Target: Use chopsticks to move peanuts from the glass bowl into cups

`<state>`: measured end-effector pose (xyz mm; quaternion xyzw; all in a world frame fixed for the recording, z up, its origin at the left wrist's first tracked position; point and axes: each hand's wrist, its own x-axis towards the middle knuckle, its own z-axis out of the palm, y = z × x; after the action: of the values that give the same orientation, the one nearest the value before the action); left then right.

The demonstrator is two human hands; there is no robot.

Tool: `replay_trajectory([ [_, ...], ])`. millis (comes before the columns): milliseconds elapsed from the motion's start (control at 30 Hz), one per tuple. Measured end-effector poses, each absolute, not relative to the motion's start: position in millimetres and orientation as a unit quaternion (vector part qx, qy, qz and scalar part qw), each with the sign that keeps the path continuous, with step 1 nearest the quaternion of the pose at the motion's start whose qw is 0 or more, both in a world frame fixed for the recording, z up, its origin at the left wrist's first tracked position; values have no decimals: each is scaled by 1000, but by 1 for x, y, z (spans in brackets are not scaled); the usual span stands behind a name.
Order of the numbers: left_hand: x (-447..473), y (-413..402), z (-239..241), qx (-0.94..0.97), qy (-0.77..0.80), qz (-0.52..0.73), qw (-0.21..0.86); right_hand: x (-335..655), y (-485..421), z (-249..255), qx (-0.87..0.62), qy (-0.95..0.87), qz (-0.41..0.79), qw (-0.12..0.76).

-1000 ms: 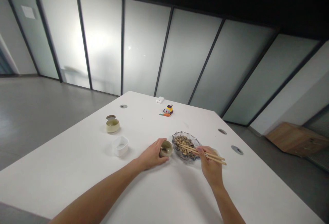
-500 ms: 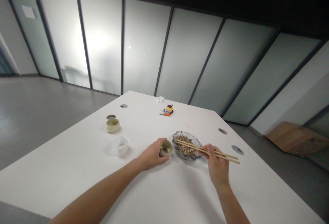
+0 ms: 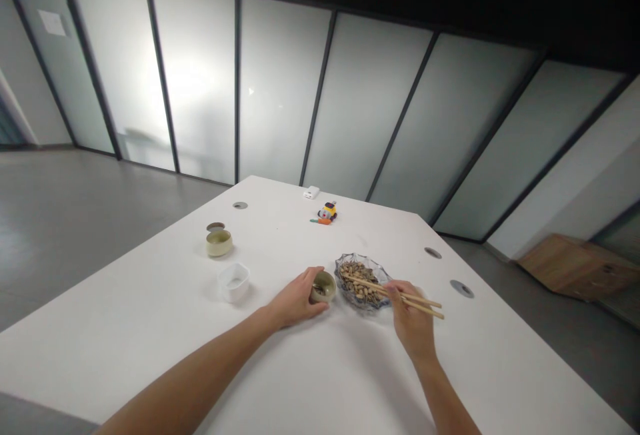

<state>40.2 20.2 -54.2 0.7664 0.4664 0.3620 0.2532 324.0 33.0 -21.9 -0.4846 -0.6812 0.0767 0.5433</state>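
My left hand (image 3: 295,300) is curled around a small olive cup (image 3: 323,286) that stands on the white table (image 3: 310,368). Just right of the cup sits a clear glass dish (image 3: 361,280) filled with nuts in their shells. My right hand (image 3: 411,320) grips a pair of wooden chopsticks (image 3: 395,294), and their tips reach into the nuts in the dish.
Further left on the table stand a second olive cup (image 3: 219,242) and a small white square container (image 3: 234,282). A little toy (image 3: 327,212) and a white box (image 3: 311,192) lie near the far edge. Round cable holes (image 3: 461,288) dot the tabletop.
My right hand drew back to the right with the chopsticks, then came in again, and the tips are down among the nuts. The left hand stayed on the cup.
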Motion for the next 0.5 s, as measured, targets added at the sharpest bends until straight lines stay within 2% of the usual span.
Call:
replay_trajectory([
  [500,42,18,-49,768,462,363,253,312,30,-26,-429,-732,74,525],
])
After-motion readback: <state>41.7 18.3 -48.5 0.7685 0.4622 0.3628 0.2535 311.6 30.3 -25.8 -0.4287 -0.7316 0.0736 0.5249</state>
